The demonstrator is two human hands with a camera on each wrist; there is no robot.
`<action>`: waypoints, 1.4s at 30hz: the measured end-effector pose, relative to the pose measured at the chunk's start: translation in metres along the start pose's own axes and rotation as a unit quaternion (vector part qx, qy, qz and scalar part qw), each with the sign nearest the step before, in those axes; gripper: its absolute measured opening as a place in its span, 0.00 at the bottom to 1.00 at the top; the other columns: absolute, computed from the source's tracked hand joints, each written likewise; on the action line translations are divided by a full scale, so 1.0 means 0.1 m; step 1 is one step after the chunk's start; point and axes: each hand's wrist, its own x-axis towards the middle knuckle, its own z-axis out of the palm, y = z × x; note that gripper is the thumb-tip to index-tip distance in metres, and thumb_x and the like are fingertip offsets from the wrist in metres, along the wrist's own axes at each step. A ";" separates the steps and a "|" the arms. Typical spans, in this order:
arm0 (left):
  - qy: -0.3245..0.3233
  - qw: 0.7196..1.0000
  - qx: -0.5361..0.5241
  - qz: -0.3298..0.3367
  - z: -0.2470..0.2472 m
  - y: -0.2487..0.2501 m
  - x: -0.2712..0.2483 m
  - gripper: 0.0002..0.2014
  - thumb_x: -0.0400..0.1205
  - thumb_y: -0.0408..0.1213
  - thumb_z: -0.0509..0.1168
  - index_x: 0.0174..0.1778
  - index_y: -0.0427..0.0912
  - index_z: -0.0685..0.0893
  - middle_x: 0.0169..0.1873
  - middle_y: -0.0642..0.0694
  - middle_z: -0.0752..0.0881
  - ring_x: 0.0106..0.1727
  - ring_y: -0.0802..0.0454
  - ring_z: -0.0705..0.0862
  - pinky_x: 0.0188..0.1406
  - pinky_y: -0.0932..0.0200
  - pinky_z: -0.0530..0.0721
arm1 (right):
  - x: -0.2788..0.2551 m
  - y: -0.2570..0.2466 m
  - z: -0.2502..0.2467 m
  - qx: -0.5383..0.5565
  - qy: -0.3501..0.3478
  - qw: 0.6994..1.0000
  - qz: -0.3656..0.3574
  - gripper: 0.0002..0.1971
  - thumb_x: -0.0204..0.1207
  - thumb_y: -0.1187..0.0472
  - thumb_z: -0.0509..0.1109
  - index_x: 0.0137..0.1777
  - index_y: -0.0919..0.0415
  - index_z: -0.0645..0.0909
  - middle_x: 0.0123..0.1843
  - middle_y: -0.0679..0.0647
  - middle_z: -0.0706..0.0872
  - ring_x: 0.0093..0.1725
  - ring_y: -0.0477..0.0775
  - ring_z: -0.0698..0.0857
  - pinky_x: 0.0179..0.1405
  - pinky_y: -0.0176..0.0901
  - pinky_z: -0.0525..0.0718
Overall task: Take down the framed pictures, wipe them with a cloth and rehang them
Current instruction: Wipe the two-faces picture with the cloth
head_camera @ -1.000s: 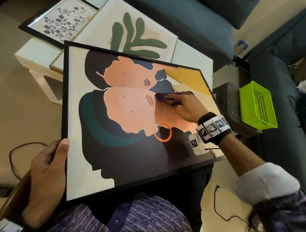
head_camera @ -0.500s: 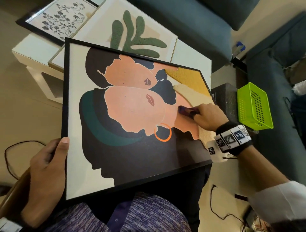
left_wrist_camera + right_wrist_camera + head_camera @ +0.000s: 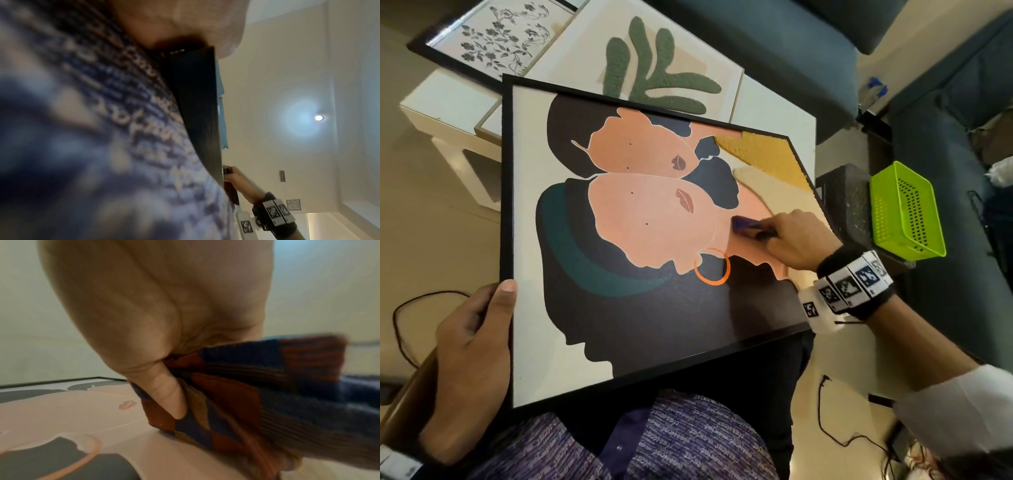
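Observation:
A large black-framed picture of two peach faces on dark shapes lies tilted across my lap. My left hand grips its left edge, thumb on the front; in the left wrist view the frame's black edge runs under that thumb. My right hand holds a bunched checked cloth of blue and rust squares and presses it on the peach area right of the lower face. In the right wrist view my fingers curl round the cloth on the picture's surface.
Two more framed pictures lie on a white low table ahead: a floral print and a green leaf design. A lime basket sits on a dark box at right. A blue-grey sofa stands behind. Cables trail on the floor.
My right hand wiped the cloth from beside the lower face's lips rightward toward the frame's edge, then came back a little to the left. The left hand kept its grip.

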 end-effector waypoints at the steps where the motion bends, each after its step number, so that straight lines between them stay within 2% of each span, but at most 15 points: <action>1: -0.001 1.000 0.000 0.001 0.00 -0.02 0.01 0.30 0.88 0.69 0.59 0.57 0.45 0.89 0.44 0.40 0.92 0.48 0.28 0.90 0.56 0.28 0.90 | -0.12 0.04 0.01 -0.005 -0.011 1.000 0.002 0.24 0.77 0.55 0.61 0.72 0.42 0.82 0.47 0.60 0.91 0.43 0.64 0.87 0.48 0.54 0.88; 6: -0.004 1.000 0.000 -0.007 0.01 -0.01 0.00 0.29 0.88 0.68 0.58 0.59 0.46 0.90 0.45 0.42 0.93 0.48 0.30 0.91 0.54 0.24 0.90 | -0.65 0.09 0.17 0.026 -0.031 0.999 -0.025 0.24 0.75 0.42 0.55 0.70 0.30 0.80 0.47 0.57 0.92 0.44 0.63 0.88 0.46 0.55 0.87; 10: -0.011 1.000 0.006 -0.006 0.02 0.01 0.00 0.28 0.89 0.67 0.58 0.57 0.45 0.89 0.44 0.41 0.93 0.46 0.30 0.91 0.54 0.25 0.90 | -0.48 0.19 0.21 0.061 0.017 0.998 -0.002 0.24 0.80 0.48 0.60 0.74 0.27 0.74 0.48 0.54 0.92 0.46 0.62 0.88 0.49 0.57 0.87; 14: 0.000 1.000 0.013 0.007 0.00 0.03 0.00 0.28 0.89 0.66 0.57 0.55 0.44 0.88 0.43 0.40 0.92 0.46 0.29 0.90 0.42 0.41 0.91 | -0.51 0.18 0.17 0.075 0.038 0.996 -0.034 0.23 0.78 0.47 0.61 0.73 0.32 0.79 0.57 0.51 0.92 0.55 0.61 0.88 0.56 0.54 0.86; 18: -0.006 1.000 0.003 -0.006 0.00 0.04 -0.01 0.29 0.88 0.67 0.58 0.55 0.43 0.88 0.42 0.37 0.92 0.45 0.27 0.90 0.52 0.26 0.90 | -0.91 0.06 0.24 0.101 -0.033 0.987 -0.116 0.29 0.72 0.45 0.56 0.74 0.36 0.80 0.77 0.34 0.78 0.76 0.43 0.78 0.78 0.48 0.74; 22: -0.018 1.000 -0.011 -0.012 0.01 0.06 -0.02 0.28 0.88 0.67 0.59 0.55 0.44 0.88 0.44 0.37 0.92 0.47 0.27 0.91 0.55 0.23 0.90 | -0.81 0.14 0.31 0.116 0.027 0.990 -0.074 0.29 0.76 0.47 0.57 0.79 0.38 0.76 0.82 0.40 0.74 0.81 0.47 0.73 0.81 0.45 0.68; 24: -0.013 1.000 -0.008 -0.006 0.01 0.07 -0.02 0.26 0.90 0.64 0.59 0.54 0.43 0.89 0.44 0.36 0.92 0.46 0.28 0.90 0.54 0.34 0.93 | -0.78 0.08 0.36 0.124 0.027 0.989 -0.079 0.33 0.73 0.55 0.60 0.82 0.40 0.73 0.84 0.42 0.71 0.84 0.49 0.69 0.85 0.48 0.65; 26: -0.004 1.000 -0.002 0.004 0.00 0.11 -0.04 0.21 0.93 0.56 0.59 0.51 0.43 0.89 0.44 0.36 0.91 0.47 0.31 0.90 0.43 0.55 0.90 | -0.84 -0.08 0.38 0.131 -0.008 0.981 -0.141 0.34 0.74 0.57 0.60 0.82 0.41 0.72 0.85 0.41 0.68 0.85 0.44 0.64 0.86 0.45 0.59; 28: -0.003 1.000 -0.002 0.012 0.02 0.14 -0.05 0.20 0.94 0.52 0.59 0.52 0.41 0.89 0.44 0.36 0.92 0.47 0.29 0.90 0.36 0.52 0.87 | -0.89 -0.14 0.37 0.142 -0.031 0.975 -0.168 0.32 0.75 0.54 0.56 0.82 0.39 0.72 0.85 0.38 0.68 0.84 0.39 0.63 0.85 0.41 0.57; 30: -0.005 1.000 0.001 0.019 0.03 0.16 -0.05 0.20 0.95 0.50 0.59 0.52 0.39 0.89 0.42 0.40 0.92 0.45 0.31 0.89 0.35 0.51 0.86 | -0.76 -0.08 0.33 0.160 0.005 0.980 -0.119 0.30 0.76 0.44 0.54 0.80 0.39 0.75 0.83 0.40 0.73 0.82 0.44 0.70 0.84 0.45 0.65; 33: 0.007 0.999 -0.008 0.033 0.04 0.19 -0.06 0.20 0.95 0.47 0.60 0.45 0.39 0.87 0.35 0.52 0.91 0.36 0.49 0.85 0.30 0.67 0.81 | -0.53 0.01 0.30 0.124 0.047 0.991 -0.028 0.28 0.79 0.52 0.63 0.80 0.39 0.74 0.83 0.45 0.73 0.81 0.54 0.74 0.81 0.52 0.71; 35: 0.012 0.999 -0.013 0.035 0.04 0.21 -0.06 0.20 0.95 0.46 0.60 0.44 0.39 0.87 0.36 0.46 0.91 0.37 0.48 0.85 0.29 0.69 0.80 | -0.52 -0.16 0.28 0.115 0.023 0.990 -0.080 0.32 0.77 0.60 0.66 0.82 0.40 0.72 0.84 0.45 0.71 0.83 0.53 0.71 0.83 0.49 0.67; 37: 0.009 0.999 -0.016 0.038 0.04 0.23 -0.07 0.19 0.95 0.46 0.60 0.43 0.41 0.87 0.38 0.42 0.91 0.37 0.46 0.85 0.30 0.67 0.81 | -0.59 -0.39 0.23 0.140 -0.010 0.979 -0.145 0.34 0.74 0.61 0.63 0.82 0.40 0.72 0.85 0.43 0.70 0.83 0.46 0.68 0.83 0.44 0.62; 40: 0.019 0.999 -0.014 0.040 0.06 0.26 -0.06 0.20 0.95 0.43 0.60 0.37 0.45 0.83 0.28 0.59 0.87 0.29 0.65 0.79 0.28 0.72 0.76 | -0.43 -0.41 0.17 0.150 0.024 0.980 -0.125 0.32 0.73 0.51 0.57 0.79 0.39 0.76 0.82 0.42 0.75 0.80 0.46 0.73 0.81 0.44 0.68; 42: 0.017 0.999 -0.016 0.044 0.08 0.27 -0.08 0.20 0.95 0.42 0.60 0.36 0.44 0.82 0.26 0.61 0.85 0.27 0.66 0.78 0.27 0.73 0.75 | -0.24 -0.26 0.16 0.132 0.053 0.988 -0.056 0.33 0.73 0.45 0.54 0.80 0.38 0.74 0.83 0.45 0.74 0.80 0.54 0.75 0.79 0.55 0.73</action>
